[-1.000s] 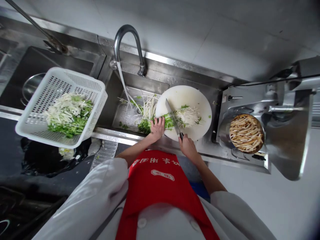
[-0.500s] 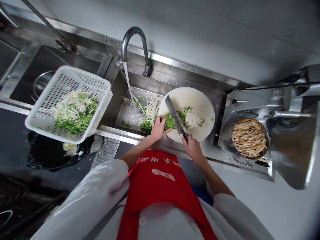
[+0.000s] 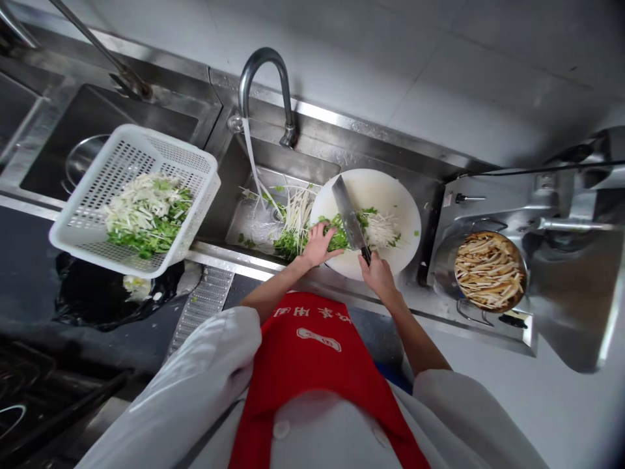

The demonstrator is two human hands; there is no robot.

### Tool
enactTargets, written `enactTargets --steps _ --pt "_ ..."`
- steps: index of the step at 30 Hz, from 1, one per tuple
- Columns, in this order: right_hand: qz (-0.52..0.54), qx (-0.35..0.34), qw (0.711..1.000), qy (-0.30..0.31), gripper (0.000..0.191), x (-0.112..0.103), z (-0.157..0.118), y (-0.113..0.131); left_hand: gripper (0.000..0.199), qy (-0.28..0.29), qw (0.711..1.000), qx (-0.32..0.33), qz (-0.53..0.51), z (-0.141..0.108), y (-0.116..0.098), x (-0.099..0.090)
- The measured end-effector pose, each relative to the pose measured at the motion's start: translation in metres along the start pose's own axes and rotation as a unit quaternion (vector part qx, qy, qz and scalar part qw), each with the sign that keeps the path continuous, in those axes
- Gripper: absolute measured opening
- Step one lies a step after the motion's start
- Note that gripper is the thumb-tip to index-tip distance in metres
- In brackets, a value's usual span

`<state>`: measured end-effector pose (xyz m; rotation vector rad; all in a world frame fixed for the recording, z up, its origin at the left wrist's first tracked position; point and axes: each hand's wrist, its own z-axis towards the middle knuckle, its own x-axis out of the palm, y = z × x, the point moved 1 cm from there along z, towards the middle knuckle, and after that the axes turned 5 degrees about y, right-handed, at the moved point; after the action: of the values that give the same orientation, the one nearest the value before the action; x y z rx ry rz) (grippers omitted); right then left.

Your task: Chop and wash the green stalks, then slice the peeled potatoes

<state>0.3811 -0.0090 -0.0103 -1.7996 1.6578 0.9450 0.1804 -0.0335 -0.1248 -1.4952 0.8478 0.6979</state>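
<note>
My right hand (image 3: 378,273) is closed around the black handle of a cleaver (image 3: 349,213), whose blade crosses the greens on a round white cutting board (image 3: 390,189). On the blade's left side, my left hand (image 3: 319,244) presses on the leafy greens (image 3: 336,239) at the board's left edge, thumb apart from the fingers. Cut white stems and leaves (image 3: 383,230) lie to the right of the blade. Long uncut stems (image 3: 299,208) stretch from the board into the sink (image 3: 251,225).
Water runs from a curved faucet (image 3: 263,55) into the sink. At left, a white basket (image 3: 195,163) holds cut greens (image 3: 146,215). A black plastic bag (image 3: 92,296) lies below it. At right stands a metal pot of sliced brown-and-white food (image 3: 489,270).
My left hand has shifted slightly right along the greens. The cleaver and my right hand have also moved a little right.
</note>
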Motion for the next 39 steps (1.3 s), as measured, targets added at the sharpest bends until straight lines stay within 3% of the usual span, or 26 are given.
enactTargets --steps 2,4,8,11,14,17,19,21,26,31,35,39 --pt "-0.011 0.008 1.000 0.002 0.039 -0.001 -0.020 -0.002 0.065 -0.064 0.998 -0.018 -0.017 -0.003 0.001 -0.004" --pt "-0.018 -0.001 0.999 0.026 0.038 0.003 -0.037 0.003 0.052 -0.105 0.994 -0.037 -0.021 -0.006 0.004 -0.003" --pt "-0.022 -0.002 0.997 0.076 0.035 0.019 -0.043 0.024 0.032 -0.047 0.999 -0.005 -0.015 -0.001 0.009 0.012" --pt "-0.011 0.008 0.997 0.071 0.036 0.028 -0.024 0.042 0.034 -0.012 1.000 0.004 -0.019 0.004 0.012 0.021" --pt "0.007 -0.003 0.998 0.055 0.037 0.028 -0.004 0.050 0.033 -0.025 0.999 0.000 -0.038 0.003 0.014 0.018" --pt "0.008 -0.025 0.999 0.044 0.038 0.018 -0.003 0.044 0.037 -0.125 0.988 -0.063 -0.071 -0.008 0.021 0.007" --pt "-0.003 -0.023 0.999 0.039 0.038 0.014 -0.016 0.040 0.048 -0.224 0.961 -0.136 -0.091 -0.017 0.025 0.004" --pt "-0.016 -0.019 0.999 0.040 0.038 0.015 -0.034 0.042 0.058 -0.270 0.940 -0.179 -0.108 -0.024 0.026 0.008" --pt "-0.026 0.004 0.997 0.073 0.035 0.037 -0.053 0.063 0.068 -0.194 0.953 -0.172 -0.160 -0.024 0.012 0.045" --pt "-0.002 0.017 0.998 0.057 0.039 0.051 -0.020 0.075 0.069 -0.168 0.953 -0.157 -0.197 -0.020 0.006 0.065" --pt "0.041 -0.014 0.998 0.042 0.041 0.042 0.008 0.057 0.067 -0.182 0.951 -0.149 -0.199 -0.019 0.007 0.062" --pt "0.070 -0.037 0.997 0.012 0.039 0.021 0.001 0.015 0.066 -0.168 0.960 -0.142 -0.172 -0.006 0.000 0.054"
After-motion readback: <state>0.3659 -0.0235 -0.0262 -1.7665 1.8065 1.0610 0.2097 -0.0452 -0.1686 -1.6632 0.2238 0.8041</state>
